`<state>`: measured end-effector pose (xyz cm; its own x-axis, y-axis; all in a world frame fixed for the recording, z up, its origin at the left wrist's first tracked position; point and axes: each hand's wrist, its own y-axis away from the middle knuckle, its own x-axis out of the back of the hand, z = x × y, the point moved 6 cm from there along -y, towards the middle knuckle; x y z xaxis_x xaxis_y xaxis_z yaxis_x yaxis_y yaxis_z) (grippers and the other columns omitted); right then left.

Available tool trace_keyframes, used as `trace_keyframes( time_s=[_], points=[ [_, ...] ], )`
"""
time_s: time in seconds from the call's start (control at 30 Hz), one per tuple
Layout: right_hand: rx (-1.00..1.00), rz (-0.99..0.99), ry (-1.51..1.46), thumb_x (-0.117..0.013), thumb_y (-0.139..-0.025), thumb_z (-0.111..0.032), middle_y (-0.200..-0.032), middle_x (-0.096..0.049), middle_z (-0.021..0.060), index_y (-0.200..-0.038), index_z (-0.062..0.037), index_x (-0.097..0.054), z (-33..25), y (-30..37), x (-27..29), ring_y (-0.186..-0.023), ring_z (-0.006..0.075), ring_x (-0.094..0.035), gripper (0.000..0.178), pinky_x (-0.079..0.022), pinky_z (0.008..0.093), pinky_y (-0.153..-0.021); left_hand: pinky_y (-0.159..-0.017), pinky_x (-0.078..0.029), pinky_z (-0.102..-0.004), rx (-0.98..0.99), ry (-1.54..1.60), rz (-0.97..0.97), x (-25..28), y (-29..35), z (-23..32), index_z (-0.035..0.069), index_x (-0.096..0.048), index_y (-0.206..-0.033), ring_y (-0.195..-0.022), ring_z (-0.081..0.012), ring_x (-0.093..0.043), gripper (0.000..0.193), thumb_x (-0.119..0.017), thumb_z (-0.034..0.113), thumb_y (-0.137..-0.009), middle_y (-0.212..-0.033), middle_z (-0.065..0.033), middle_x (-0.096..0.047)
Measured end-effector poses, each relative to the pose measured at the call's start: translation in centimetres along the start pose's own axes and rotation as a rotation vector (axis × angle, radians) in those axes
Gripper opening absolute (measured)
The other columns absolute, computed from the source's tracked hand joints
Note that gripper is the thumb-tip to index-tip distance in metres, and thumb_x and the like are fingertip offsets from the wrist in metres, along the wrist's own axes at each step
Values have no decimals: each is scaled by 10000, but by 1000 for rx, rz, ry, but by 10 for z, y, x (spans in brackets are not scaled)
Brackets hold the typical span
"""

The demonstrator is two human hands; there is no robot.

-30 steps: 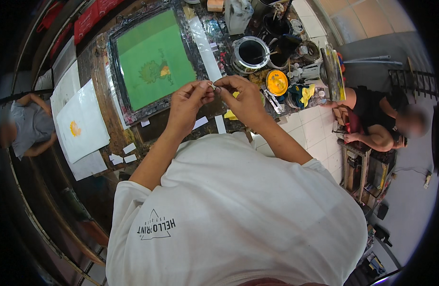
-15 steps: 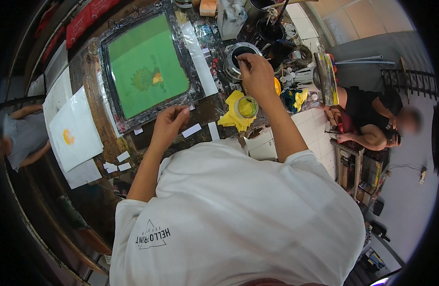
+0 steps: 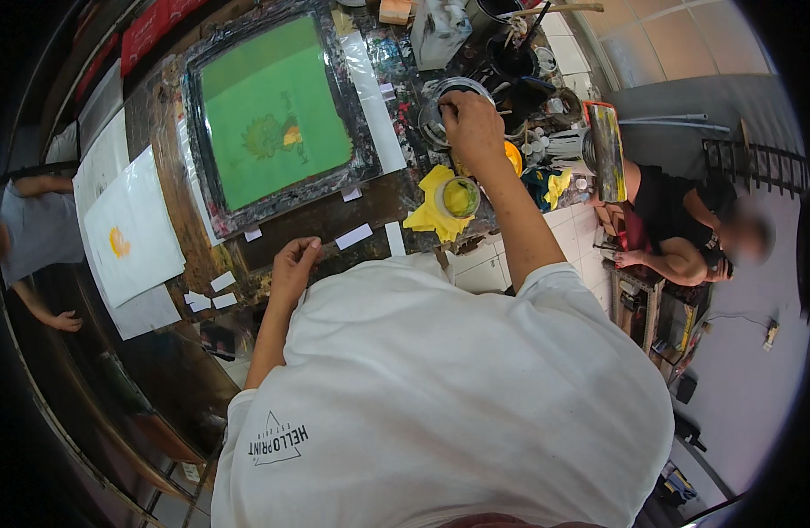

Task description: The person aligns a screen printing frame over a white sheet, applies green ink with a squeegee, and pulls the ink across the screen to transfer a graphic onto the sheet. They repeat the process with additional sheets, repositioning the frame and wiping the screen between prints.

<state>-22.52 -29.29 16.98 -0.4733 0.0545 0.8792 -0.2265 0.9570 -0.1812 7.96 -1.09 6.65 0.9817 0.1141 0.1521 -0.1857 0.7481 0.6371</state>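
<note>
Right fingers over the dark pot (image 3: 431, 121), left ones drawn back
From my remote view, the right hand (image 3: 477, 123) was best kept steady, clear of the rim beneath its bunched fingers; I couldn't tell their gap or any hold. The left hand (image 3: 293, 267), fingers loosely curled, part open and seemingly empty, had dropped bodyward since half a second earlier, the green screen (image 3: 264, 97) beyond them

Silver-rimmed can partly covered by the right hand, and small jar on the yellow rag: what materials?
Silver-rimmed can: probably metal, semi-gloss, going by its grey sheen and bright rim. Small jar: smooth, looks see-through with a pale rim; glass or clear plastic, can't tell which.
</note>
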Motion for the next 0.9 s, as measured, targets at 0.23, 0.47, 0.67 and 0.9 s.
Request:
trace_keyframes(
  time_s=[0.23,0.47,0.67,0.9],
  points=[
    [-12,-36,11,-692,-939,-190,-990,-762,169,-1018,-106,-805,-1,-1,0,-985,385,-724,161,-577,518,-866,-685,-458,-228,-50,16,53,4,-5,3,4,-736,-1205,-795,-47,-590,371,-739,340,-1048,-932,13,-708],
    [30,47,-103,-704,-945,-188,-996,-765,170,-1045,-73,-795,-13,9,27,-949,377,-729,177,-566,470,-854,-675,-455,-236,-82,11,15,6,-13,-2,-7,-732,-1209,-776,-54,-580,374,-749,326,-1041,-903,7,-703],
    [-47,-45,-523,-722,-942,-65,-993,-749,168,-1068,-25,-768,-61,80,20,-913,313,-730,140,-567,393,-801,-705,-517,-318,-255,-174,-8,15,-19,1,-30,-722,-1217,-796,-122,-642,385,-745,310,-1038,-931,-46,-738],
    [-173,-93,-598,-705,-971,-59,-1040,-737,156,-1099,-24,-759,-87,169,-83,-899,321,-712,143,-571,382,-782,-794,-572,-458,-678,-807,11,24,-25,48,17,-740,-1169,-878,-342,-719,305,-738,271,-1001,-1033,-158,-744]
  ],
)
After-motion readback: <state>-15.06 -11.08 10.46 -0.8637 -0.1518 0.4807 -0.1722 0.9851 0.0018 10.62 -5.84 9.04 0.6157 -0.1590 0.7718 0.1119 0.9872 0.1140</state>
